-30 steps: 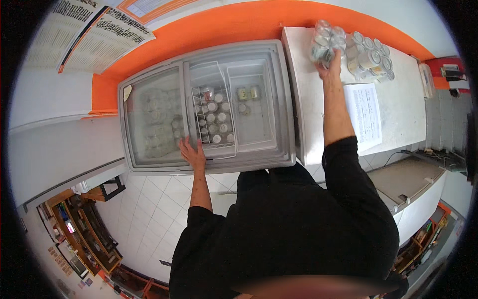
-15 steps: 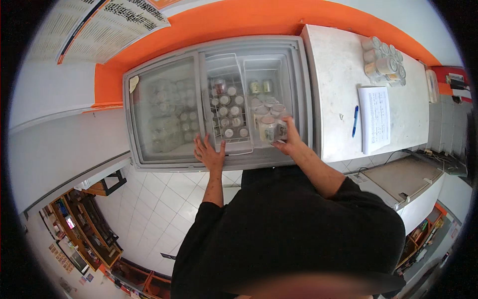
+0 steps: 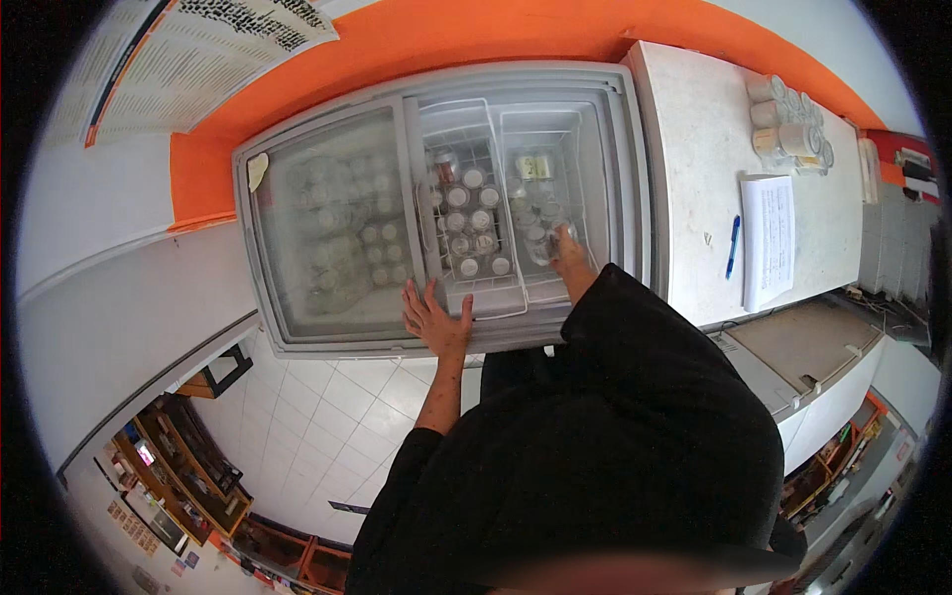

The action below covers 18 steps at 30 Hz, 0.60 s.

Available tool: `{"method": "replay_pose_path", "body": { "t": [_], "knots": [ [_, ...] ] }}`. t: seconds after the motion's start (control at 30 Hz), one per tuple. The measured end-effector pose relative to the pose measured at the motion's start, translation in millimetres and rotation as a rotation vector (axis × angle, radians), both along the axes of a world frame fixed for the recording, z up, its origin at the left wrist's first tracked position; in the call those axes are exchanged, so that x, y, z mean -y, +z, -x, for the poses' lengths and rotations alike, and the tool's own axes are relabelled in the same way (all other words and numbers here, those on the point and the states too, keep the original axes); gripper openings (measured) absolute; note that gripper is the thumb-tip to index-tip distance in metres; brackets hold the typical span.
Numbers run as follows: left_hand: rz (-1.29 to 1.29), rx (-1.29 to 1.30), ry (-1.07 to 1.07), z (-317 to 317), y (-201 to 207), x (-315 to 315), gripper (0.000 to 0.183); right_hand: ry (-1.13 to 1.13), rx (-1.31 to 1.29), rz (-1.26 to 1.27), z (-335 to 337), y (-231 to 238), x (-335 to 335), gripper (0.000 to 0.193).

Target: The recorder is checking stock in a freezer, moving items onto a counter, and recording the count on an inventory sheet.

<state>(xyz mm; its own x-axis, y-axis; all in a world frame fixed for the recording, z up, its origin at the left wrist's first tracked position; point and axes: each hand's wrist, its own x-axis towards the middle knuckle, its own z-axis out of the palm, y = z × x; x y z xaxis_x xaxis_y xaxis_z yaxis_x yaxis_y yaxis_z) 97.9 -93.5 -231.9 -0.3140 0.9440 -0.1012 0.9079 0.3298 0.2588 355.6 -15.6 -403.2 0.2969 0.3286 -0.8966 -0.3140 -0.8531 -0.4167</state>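
My left hand [image 3: 434,319] lies with fingers spread on the front rim of the chest freezer [image 3: 347,344], beside the edge of its sliding glass lid [image 3: 332,213], and holds nothing. Deep in the freezer's right-hand section, my right hand [image 3: 570,260] is closed on a clear jar [image 3: 540,246]; its fingers are partly hidden and slightly blurred. Other clear jars crowd around it, and a jar with a pale yellow label [image 3: 534,167] lies farther back. In the neighbouring white wire basket [image 3: 493,149] stand several jars with whitish lids [image 3: 457,196].
On the white counter [image 3: 689,149] at the right are stacked lidded jars [image 3: 793,124], a blue pen [image 3: 733,246] and a written notebook [image 3: 769,243]. More jars show dimly under the glass on the left. Tiled floor [image 3: 317,426] extends behind the freezer's front.
My right hand has gone down deeper into the freezer with the jar it held higher up. My view has shifted slightly; my left hand stays on the rim.
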Motion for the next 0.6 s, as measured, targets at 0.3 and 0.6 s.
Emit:
{"method": "replay_pose_path", "body": {
  "t": [0.3,0.6],
  "knots": [
    [-0.008,0.065,-0.123,-29.5,0.7,-29.5,0.073,0.786,-0.025,0.014,-110.6,-213.4,66.6,0.029],
    [0.027,0.022,-0.080,-9.9,-5.8,-8.6,0.076,0.691,0.765,-0.183,-6.3,-45.0,-145.6,0.036]
  ]
}}
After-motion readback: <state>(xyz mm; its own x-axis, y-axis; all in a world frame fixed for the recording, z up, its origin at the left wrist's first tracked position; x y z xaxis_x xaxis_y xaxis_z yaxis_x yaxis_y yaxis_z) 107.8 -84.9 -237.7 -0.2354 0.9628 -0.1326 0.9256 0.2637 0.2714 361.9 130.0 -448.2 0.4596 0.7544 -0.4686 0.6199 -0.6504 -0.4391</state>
